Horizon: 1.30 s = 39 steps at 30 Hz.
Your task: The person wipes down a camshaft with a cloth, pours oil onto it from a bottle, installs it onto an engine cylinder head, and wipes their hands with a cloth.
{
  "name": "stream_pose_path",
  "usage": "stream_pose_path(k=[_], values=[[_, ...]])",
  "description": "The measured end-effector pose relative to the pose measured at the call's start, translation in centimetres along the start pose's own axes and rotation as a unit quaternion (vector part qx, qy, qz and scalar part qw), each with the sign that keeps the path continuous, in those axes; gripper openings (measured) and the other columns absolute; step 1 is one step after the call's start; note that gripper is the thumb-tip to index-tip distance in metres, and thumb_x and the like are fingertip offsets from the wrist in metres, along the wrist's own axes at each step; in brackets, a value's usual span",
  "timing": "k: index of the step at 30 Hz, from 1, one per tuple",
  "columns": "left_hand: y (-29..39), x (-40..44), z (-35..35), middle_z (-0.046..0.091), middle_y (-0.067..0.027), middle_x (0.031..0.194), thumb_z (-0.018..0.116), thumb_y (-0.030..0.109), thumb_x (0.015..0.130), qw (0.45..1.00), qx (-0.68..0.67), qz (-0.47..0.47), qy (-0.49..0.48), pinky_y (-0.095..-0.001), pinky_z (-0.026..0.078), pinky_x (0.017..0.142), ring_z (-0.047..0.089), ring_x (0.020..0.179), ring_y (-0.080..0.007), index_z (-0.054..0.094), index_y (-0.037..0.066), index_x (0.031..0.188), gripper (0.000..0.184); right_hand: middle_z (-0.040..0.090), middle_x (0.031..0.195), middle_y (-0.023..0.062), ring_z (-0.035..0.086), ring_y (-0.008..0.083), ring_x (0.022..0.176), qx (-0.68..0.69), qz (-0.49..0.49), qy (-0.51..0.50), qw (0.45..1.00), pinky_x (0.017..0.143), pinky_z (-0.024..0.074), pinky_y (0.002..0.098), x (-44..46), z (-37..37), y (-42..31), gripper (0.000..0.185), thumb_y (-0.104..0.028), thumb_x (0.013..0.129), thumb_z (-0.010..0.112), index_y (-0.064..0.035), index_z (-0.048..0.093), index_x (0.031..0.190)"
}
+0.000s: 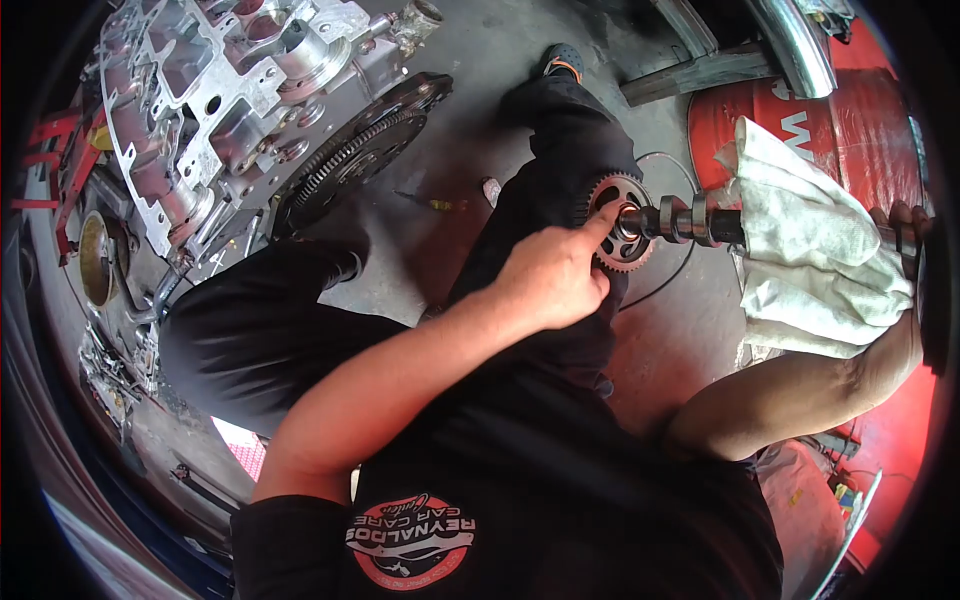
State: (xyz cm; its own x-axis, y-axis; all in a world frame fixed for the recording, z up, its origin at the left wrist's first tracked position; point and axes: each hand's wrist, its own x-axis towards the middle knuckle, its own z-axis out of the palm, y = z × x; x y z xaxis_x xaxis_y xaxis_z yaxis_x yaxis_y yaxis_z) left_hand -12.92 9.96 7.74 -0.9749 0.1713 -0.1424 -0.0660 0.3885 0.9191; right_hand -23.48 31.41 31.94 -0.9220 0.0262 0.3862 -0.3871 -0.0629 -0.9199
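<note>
A camshaft [676, 219] with dark lobes lies roughly level in the middle right of the head view, a toothed gear [618, 250] on its left end. My left hand [560, 275] reaches over from the left. Its index finger is stretched out and touches the gear near the hub; the thumb is apart, and the other fingers look curled under. At the right edge my right hand [905, 232] is closed round the far end of the shaft, partly cut off by the dark frame border. A pale cloth [800, 230] drapes over the shaft beside it.
An engine cylinder block [220, 110] stands upper left, with a toothed flywheel [350, 155] beside it. A red drum [820, 120] is upper right, near a metal stand [700, 75]. A thin cable [680, 265] curves behind the gear. Metal parts [110, 360] lie at left.
</note>
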Motion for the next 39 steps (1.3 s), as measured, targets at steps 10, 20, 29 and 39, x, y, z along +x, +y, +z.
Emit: stream_pose_path(k=[10, 20, 29, 39], values=[[1.3, -2.2, 5.4, 0.071, -0.0166, 0.078, 0.062, 0.009, 0.08, 0.984, -0.175, -0.036, -0.017, -0.0444, 0.056, 0.074, 0.069, 0.071, -0.036, -0.006, -0.004, 0.156, 0.103, 0.065, 0.118, 0.0181, 0.062, 0.0291, 0.113, -0.009, -0.002, 0.011, 1.0, 0.104, 0.0488, 0.0449, 0.0, 0.3, 0.2, 0.028, -0.013, 0.101, 0.054, 0.0068, 0.062, 0.119], [3.4, -2.5, 6.9, 0.073, -0.013, 0.088, 0.062, 0.007, 0.084, 0.964, -0.252, -0.055, -0.065, -0.0376, 0.056, 0.078, 0.071, 0.08, -0.031, -0.013, -0.007, 0.153, 0.103, 0.064, 0.119, 0.0192, 0.062, 0.0303, 0.114, -0.008, -0.007, 0.021, 1.0, 0.105, 0.0482, 0.0461, 0.0, 0.7, 0.4, 0.031, -0.014, 0.101, 0.053, 0.0075, 0.061, 0.121], [0.2, -2.0, -0.3, 0.072, -0.016, 0.081, 0.064, 0.003, 0.08, 0.995, -0.08, -0.011, 0.058, -0.0426, 0.058, 0.071, 0.071, 0.072, -0.0339, 0.036, 0.012, 0.151, 0.076, 0.059, 0.131, 0.0236, 0.059, 0.0353, 0.12, -0.141, -0.093, 0.212, 0.963, 0.108, 0.0449, 0.0476, -4.9, 8.4, 1.5, 0.045, -0.022, 0.104, 0.043, 0.0101, 0.052, 0.134], [3.1, 6.6, -6.7, 0.072, -0.0148, 0.093, 0.061, 0.005, 0.081, 0.962, 0.12, 0.0, -0.247, -0.0436, 0.056, 0.066, 0.071, 0.075, -0.0334, 0.059, 0.019, 0.135, 0.056, 0.048, 0.11, 0.0076, 0.042, 0.0273, 0.109, 0.126, -0.008, -0.137, 0.983, 0.099, 0.0361, 0.0434, -7.0, 0.4, -0.7, 0.024, -0.02, 0.098, 0.057, -0.0062, 0.047, 0.116]])
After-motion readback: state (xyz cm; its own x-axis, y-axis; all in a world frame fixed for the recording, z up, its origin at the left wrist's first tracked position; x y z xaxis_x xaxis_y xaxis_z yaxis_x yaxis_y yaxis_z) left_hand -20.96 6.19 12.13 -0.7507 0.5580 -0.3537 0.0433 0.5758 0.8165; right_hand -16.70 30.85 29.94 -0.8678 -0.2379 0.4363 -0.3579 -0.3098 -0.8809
